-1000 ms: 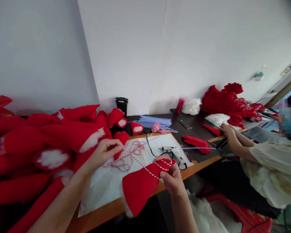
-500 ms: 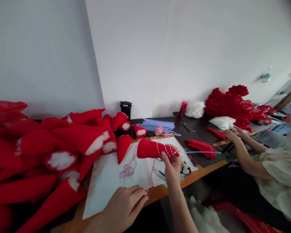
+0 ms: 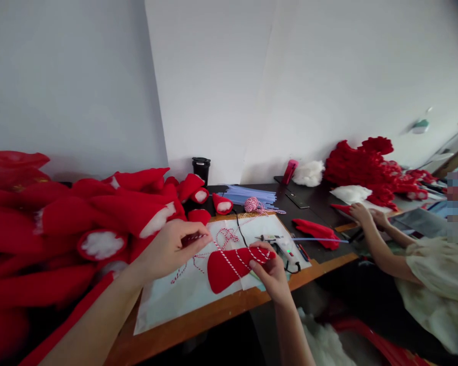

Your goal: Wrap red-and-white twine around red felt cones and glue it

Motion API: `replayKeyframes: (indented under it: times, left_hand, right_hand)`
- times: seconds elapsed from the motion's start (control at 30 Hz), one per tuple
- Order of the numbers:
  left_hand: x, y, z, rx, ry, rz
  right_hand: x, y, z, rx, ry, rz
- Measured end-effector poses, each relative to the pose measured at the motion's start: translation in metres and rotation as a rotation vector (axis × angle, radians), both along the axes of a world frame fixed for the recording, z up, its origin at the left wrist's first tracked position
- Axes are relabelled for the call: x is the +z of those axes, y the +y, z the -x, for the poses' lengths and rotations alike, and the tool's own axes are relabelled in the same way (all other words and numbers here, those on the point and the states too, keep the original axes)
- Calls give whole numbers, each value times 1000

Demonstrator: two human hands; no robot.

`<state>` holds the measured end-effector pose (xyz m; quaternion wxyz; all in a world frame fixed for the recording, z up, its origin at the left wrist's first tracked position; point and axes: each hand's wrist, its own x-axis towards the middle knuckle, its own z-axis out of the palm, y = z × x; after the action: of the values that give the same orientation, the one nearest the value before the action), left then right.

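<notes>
My right hand (image 3: 270, 274) grips the narrow end of a red cone-shaped felt piece (image 3: 225, 267), its wide end pointing left and down. Red-and-white twisted cord (image 3: 229, 264) winds around the cone in spaced turns. My left hand (image 3: 179, 246) pinches the cord's running part up and left of the cone, thumb against fingers, with the cord taut between. Loose loops of the cord lie on the white sheet (image 3: 164, 310) behind and below. A white glue gun (image 3: 273, 239) with a long clear glue stick rests just beyond the cone.
Stuffed red cones (image 3: 103, 244) heap up at the left. A ball of cord (image 3: 252, 204), glue sticks (image 3: 248, 194) and a black cup (image 3: 201, 170) stand behind. Red fabric (image 3: 316, 231) lies at right. A co-worker's hands (image 3: 366, 216) hold a red piece farther right.
My left hand has risen from the table's front edge to above the sheet, drawing the cord across the cone. The cone has tipped, its wide end now lower.
</notes>
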<state>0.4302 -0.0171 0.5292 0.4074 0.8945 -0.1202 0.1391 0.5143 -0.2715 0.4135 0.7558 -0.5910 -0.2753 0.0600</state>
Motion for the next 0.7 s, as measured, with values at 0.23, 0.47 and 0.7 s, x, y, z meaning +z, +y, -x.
replayKeyframes:
  times: [0.23,0.47,0.7]
  left_hand:
    - [-37,11,-26,-1,105,124]
    - [-90,-28,-19,44,154,82]
    - [-129,-89,38,67,166,-58]
  right_hand:
    - [5,-10,4,96,129,-217]
    - [22,8,1,-19,287,-499]
    - [17,27,-21,-375,149,-414]
